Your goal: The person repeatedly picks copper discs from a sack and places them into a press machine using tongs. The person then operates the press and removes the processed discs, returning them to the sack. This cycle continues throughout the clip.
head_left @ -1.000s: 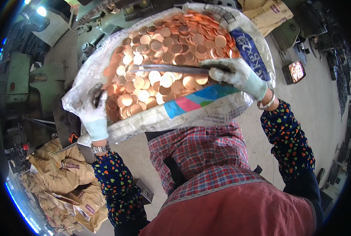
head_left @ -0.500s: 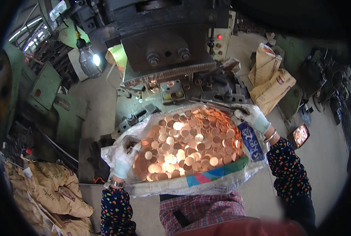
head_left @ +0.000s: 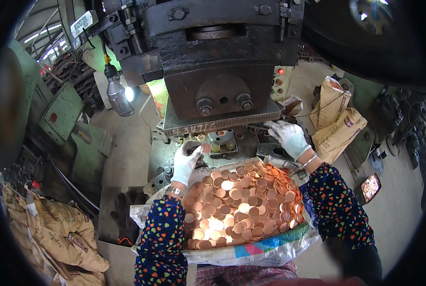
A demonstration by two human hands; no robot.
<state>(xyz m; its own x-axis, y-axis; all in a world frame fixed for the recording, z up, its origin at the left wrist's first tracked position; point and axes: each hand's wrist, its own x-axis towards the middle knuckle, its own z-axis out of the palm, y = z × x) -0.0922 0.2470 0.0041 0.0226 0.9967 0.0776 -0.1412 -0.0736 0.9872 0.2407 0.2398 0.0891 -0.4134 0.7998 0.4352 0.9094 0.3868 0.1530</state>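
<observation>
Head view: press (head_left: 222,71) hides right hand (head_left: 288,137) fingertips.

One head-worn fisheye view looks steeply down and forward from close above a woven white sack of copper-coloured discs (head_left: 244,205) at 6 o'clock, facing a dark iron press machine (head_left: 218,71) at 12 o'clock.

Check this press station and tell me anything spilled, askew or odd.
Nothing looks spilled: the copper discs lie heaped inside the open woven sack. A few loose discs sit on the press bed near the die. The left hand holds one disc; the right hand rests by the press.
</observation>
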